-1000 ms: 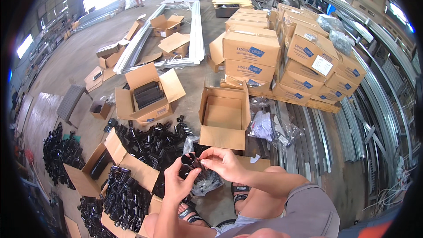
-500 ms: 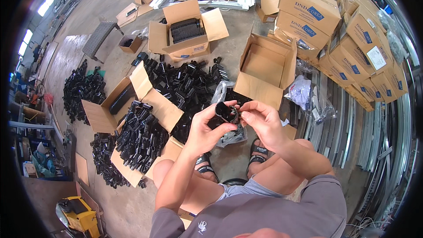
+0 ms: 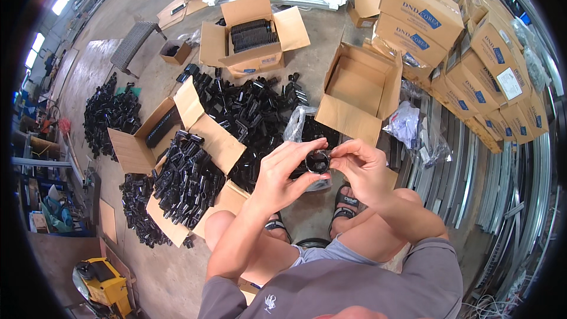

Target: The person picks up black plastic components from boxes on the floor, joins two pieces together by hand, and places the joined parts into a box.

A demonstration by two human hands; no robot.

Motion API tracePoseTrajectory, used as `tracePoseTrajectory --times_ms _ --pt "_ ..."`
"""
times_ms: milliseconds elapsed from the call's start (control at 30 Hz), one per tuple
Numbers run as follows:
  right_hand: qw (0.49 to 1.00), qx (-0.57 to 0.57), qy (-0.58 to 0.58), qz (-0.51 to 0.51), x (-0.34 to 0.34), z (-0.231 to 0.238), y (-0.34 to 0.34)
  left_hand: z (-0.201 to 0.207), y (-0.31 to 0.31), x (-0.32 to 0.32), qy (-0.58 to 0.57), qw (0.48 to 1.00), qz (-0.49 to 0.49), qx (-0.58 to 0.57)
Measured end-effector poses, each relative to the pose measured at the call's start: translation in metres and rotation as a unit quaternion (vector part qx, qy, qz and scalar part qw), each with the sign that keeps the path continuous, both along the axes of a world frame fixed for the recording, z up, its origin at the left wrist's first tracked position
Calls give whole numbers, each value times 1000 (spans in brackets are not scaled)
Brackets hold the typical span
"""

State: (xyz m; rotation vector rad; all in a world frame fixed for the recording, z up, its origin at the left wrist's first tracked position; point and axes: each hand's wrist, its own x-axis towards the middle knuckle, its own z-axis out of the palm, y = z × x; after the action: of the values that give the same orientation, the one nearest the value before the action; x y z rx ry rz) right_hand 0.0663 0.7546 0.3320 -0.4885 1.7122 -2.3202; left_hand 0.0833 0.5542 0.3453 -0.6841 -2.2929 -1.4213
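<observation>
Between my two hands is a black tubular part [image 3: 318, 162], its round open end turned up toward me. My left hand [image 3: 282, 168] grips it from the left, with the thumb below and the fingers above. At its right side, my right hand [image 3: 363, 165] pinches the rim with thumb and fingertips; whether a smaller piece sits in that pinch is hidden. Just beyond the hands, a clear plastic bag [image 3: 293, 123] lies beside a heap of black plastic parts [image 3: 251, 103]. More such parts [image 3: 188, 171] spill from an open carton [image 3: 130, 147] on the left.
An open carton with neatly stacked black parts [image 3: 254, 35] stands ahead. An open empty carton [image 3: 357, 77] is at the right, near stacked closed cartons [image 3: 419, 18]. Long metal profiles [image 3: 455, 171] lie along the right. A woven bench [image 3: 136, 44] stands far left.
The black part has moved slightly right and down, and its open end now faces me as a ring. Both hands have shifted a little to the right with it.
</observation>
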Motion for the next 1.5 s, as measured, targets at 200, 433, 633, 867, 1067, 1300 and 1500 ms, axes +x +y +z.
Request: tracePoseTrajectory --times_ms 200,433,633,867,1067,1300,1500 --pt "997 23 -46 -62 4 -5 -18 -8 10 5 -53 993 101 -13" --pt "979 186 -21 -86 -9 -27 -26 -24 31 9 -136 960 216 -113" --pt "978 196 -27 -71 -18 -32 -27 -19 17 10 -219 966 124 -67" --pt "938 338 46 -57 -23 -18 -21 -23 7 11 -337 941 -1 35" --pt "966 254 30 -43 -28 -23 -22 -28 3 2 -300 946 126 8" --pt "975 211 -53 -46 -33 -21 -21 -43 25 2 -455 817 -17 355" --pt "930 364 45 -6 -67 -10 -36 -43 14 -9 -521 705 45 478"
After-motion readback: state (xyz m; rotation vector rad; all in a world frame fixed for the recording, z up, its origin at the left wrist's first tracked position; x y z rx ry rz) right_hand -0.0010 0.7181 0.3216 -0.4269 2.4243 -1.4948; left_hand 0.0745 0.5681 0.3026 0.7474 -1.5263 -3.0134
